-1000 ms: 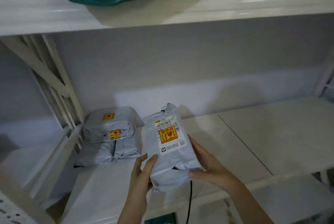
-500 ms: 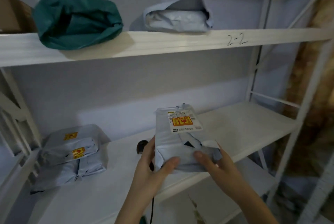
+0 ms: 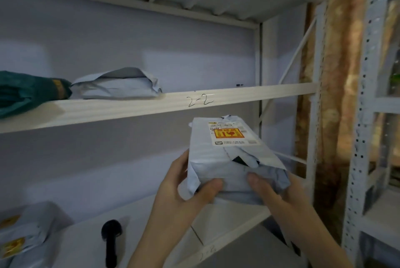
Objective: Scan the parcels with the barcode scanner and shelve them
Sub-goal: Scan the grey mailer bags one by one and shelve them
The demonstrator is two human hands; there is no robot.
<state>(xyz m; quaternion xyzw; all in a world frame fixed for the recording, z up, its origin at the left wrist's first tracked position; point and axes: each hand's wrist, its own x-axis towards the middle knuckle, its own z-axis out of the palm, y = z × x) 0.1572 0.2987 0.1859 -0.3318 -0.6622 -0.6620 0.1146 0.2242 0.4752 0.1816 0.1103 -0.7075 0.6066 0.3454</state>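
While the barcode scanner (image 3: 111, 238) is lying idle on the lower shelf (image 3: 227, 220), left hand (image 3: 184, 194) and right hand (image 3: 272, 192) are both gripping the grey parcel (image 3: 225, 159) label-up below shelf 2-2 (image 3: 151, 106), evidently presenting it for shelving there.

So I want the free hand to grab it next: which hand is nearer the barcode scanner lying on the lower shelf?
Left. The left hand grips the grey parcel just up and right of the barcode scanner; the right hand holds the parcel's far side.

Grey parcel (image 3: 225, 159) with yellow-red label up, held below shelf 2-2, black barcode scanner (image 3: 110, 239) lying on lower shelf
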